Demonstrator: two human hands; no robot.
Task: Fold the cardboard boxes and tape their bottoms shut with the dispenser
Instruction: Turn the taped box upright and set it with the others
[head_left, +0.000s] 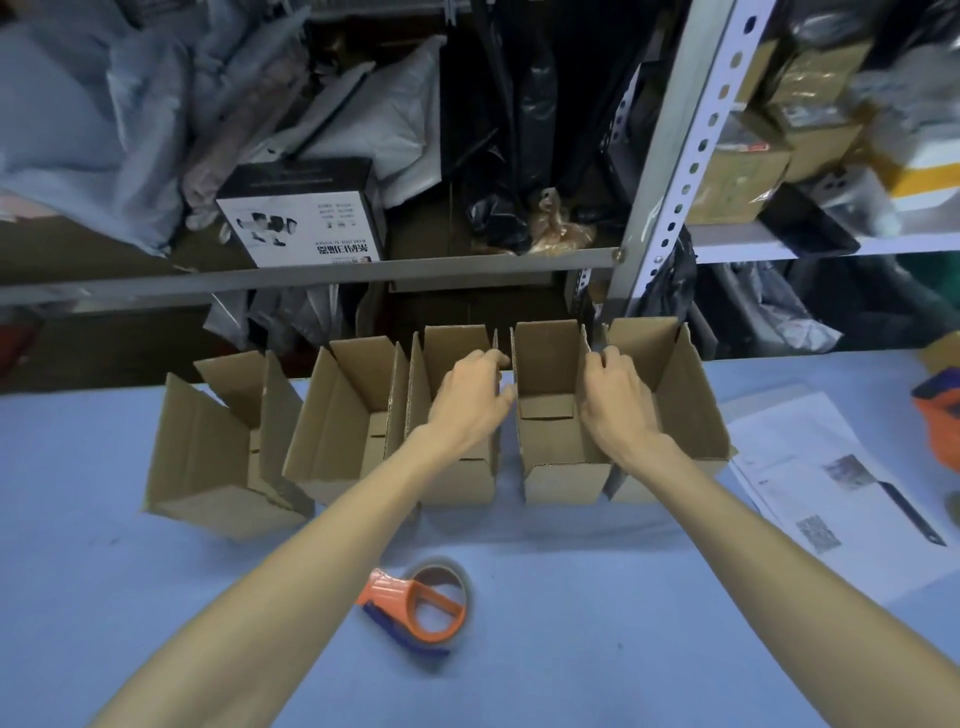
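Left hand and right hand, apart, seem to pinch opposite flaps of one cardboard box in the row along the table's far edge. Lifting it may snag the neighbouring boxes. The tape dispenser lies near the front edge.

1. Orange thing at the right edge is cut off, can't ID it.
2. Left hand and right hand fingertips curl over the cardboard box walls, partly out of sight.
3. Print on the papers is too blurry to read.
4. Shelf packages top right are smeared.
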